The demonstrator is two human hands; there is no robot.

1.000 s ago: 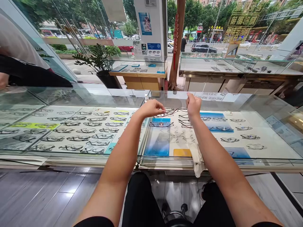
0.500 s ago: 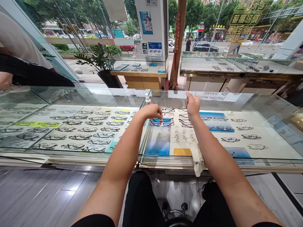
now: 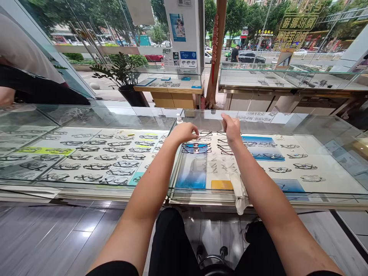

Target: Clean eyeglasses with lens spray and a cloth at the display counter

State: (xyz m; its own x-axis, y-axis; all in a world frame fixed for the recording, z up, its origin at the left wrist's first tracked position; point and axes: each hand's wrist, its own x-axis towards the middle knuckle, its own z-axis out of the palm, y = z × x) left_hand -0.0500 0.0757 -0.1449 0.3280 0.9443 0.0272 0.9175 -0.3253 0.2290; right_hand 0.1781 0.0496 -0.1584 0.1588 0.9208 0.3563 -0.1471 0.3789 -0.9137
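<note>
My left hand [image 3: 184, 132] hovers over the glass display counter [image 3: 189, 111], its fingers loosely curved and a little apart, with nothing visible in them. Just below its fingertips lie two pairs of eyeglasses [image 3: 196, 148], one in front of the other, on a blue panel [image 3: 191, 174]. Further right my right hand [image 3: 231, 128] is raised and closed, thumb on top; whatever its fingers may hold is hidden. Beneath it a column of eyeglasses [image 3: 224, 147] lies partly covered by the hand and wrist.
A white-capped spray bottle [image 3: 179, 118] stands behind my left hand. A pale cloth [image 3: 239, 193] hangs over the counter's front edge beside a yellow card [image 3: 222, 184]. Rows of eyeglasses [image 3: 107, 149] fill the left case. A person [image 3: 31, 65] is at the far left.
My left hand has lifted slightly, up and away from the eyeglasses below, and its fingers have loosened. My right hand has shifted a little to the left.
</note>
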